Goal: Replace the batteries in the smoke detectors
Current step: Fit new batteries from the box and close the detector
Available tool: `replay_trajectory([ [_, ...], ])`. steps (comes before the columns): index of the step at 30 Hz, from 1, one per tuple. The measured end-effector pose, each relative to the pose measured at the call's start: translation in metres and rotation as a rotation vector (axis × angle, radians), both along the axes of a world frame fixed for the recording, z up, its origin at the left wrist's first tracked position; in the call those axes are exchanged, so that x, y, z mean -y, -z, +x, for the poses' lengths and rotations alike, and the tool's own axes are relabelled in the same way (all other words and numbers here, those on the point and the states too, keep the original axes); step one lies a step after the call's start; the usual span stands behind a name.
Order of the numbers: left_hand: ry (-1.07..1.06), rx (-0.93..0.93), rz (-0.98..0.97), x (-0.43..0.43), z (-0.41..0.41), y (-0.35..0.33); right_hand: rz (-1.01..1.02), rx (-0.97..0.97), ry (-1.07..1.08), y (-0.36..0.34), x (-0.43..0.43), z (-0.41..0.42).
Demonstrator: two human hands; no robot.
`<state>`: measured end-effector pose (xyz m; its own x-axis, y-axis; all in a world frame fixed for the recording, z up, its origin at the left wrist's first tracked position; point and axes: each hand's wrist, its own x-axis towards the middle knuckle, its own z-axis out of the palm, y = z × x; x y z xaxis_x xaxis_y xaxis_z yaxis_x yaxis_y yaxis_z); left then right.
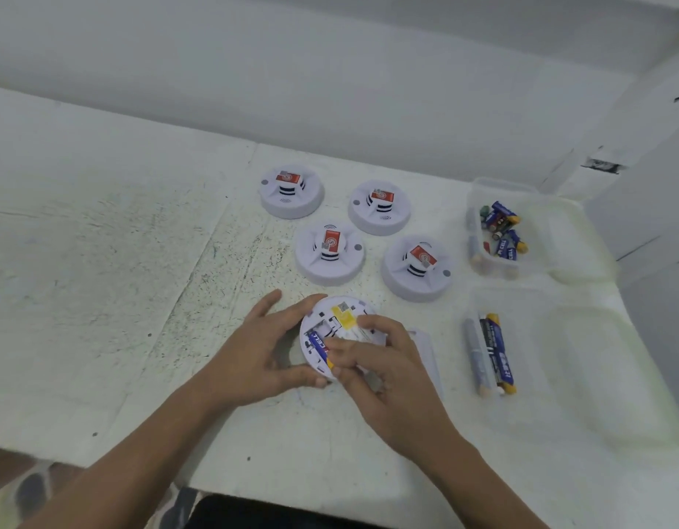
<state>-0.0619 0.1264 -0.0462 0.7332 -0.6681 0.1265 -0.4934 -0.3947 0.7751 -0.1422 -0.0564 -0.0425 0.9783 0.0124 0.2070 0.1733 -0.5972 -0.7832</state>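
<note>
Close to the front edge of the scuffed white worktop (101,299), our left hand (261,349) has its grip curled round the rim of a round white plastic smoke detector (345,318) turned back-up. Our right hand (383,360) pinches a blue-and-yellow cylindrical battery (318,343) lying in its open bay. Toward the right edge stand two clear plastic tubs (532,357) (536,231) of batteries. Farther back are four more white detectors (329,253) (416,267) (291,190) (379,206).

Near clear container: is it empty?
No, the near clear container holds a few AA batteries lying side by side.
</note>
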Motion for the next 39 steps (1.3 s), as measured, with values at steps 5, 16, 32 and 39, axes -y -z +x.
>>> replay_trajectory([
  [5, 0.006, -0.007, 0.008, -0.002, 0.001, 0.003, 0.025, -0.045, 0.016, -0.003, -0.001, -0.002],
  [16, 0.032, -0.010, 0.038, -0.004, 0.002, 0.001, -0.042, 0.092, 0.080, 0.007, -0.012, -0.009],
  [32, -0.039, -0.016, 0.025, 0.000, 0.002, 0.000, -0.005, -0.441, -0.010, -0.086, 0.017, 0.040],
  [39, -0.072, 0.016, 0.058, 0.002, 0.001, 0.000, -0.160, -0.180, 0.505, -0.115, 0.121, 0.105],
])
